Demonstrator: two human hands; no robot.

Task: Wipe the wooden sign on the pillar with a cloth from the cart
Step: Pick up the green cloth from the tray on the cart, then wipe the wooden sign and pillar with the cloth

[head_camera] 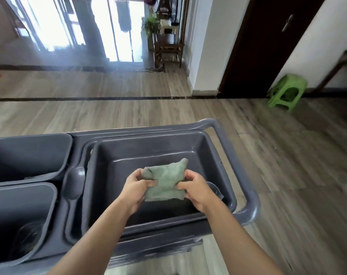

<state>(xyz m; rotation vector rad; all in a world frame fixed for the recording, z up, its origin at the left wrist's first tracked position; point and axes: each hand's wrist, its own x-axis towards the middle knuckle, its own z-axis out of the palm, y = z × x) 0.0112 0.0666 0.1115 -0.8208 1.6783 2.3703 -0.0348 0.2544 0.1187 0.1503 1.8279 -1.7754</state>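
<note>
Left hand: the bare left hand [136,186] was closed on the left edge of a folded, pale green terry cloth [165,182], thumb on top and fingers curled beneath.
Right hand: the bare right hand [196,190] gripped the cloth's right edge in the same way, thumb pressed across the fabric and fingers tucked under it.
Arms: both bare forearms reached forward from the bottom of the frame and converged over the cart, wrists roughly level, the cloth stretched between the two hands.
Cloth: the green cloth was held up above the open right-hand basin [214,155] of the cart; whether its lower edge touched the basin floor could not be told.
Cart: the dark grey plastic cleaning cart [250,197] filled the lower half of the view, its looped grey handle on the right side.
Bins: two dark grey plastic bins sat side by side at the cart's left, the far bin [30,155] and the near bin [20,215], well apart from the hands.
Floor: the cart stood on a grey-brown wood-grain floor [129,114].
Surroundings: a small lime green plastic stool [287,92] stood beside a dark brown door [258,46] at the upper right.
</note>
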